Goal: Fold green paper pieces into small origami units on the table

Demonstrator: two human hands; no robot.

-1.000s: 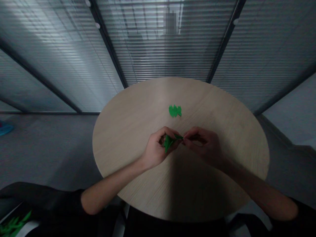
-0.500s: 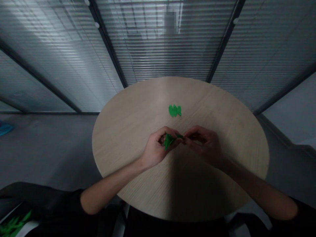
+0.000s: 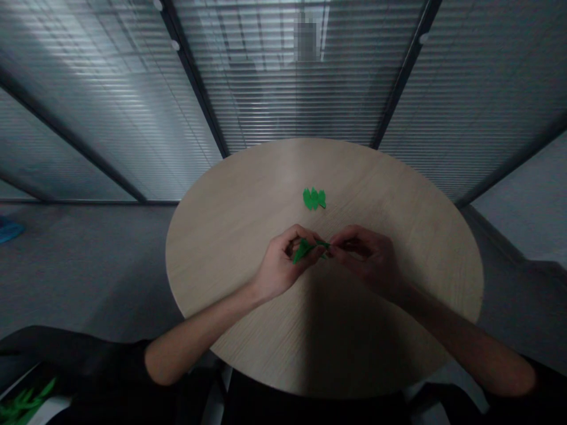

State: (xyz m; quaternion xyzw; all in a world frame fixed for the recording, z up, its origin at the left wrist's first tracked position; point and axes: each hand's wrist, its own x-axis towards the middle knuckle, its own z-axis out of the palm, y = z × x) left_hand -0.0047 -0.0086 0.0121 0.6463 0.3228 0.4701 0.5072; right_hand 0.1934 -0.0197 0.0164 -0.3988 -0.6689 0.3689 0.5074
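While the left hand (image 3: 281,261) pinches green paper (image 3: 303,250), the right hand (image 3: 365,261) holds its thin tip in narrow fingers (image 3: 339,251); slow, tight pinches work best.

Green cutouts (image 3: 314,199) ahead, table rim (image 3: 305,140) beyond (curved)

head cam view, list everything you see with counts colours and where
round table: 1, pale wood, centre of view
leaf-shaped cut-outs: one small cluster, exact number unclear, bright green, on the table
green piece: 1, bright green, pinched between both hands above the table
slatted blinds: several panels, grey, behind the table
floor: grey, around the table
blue object: 1, blue, on the floor at left edge
leaf shapes: several, green, bottom left corner
left hand: 1, pinching the green piece
right hand: 1, pinching its tip
black sleeves: 2, lower corners
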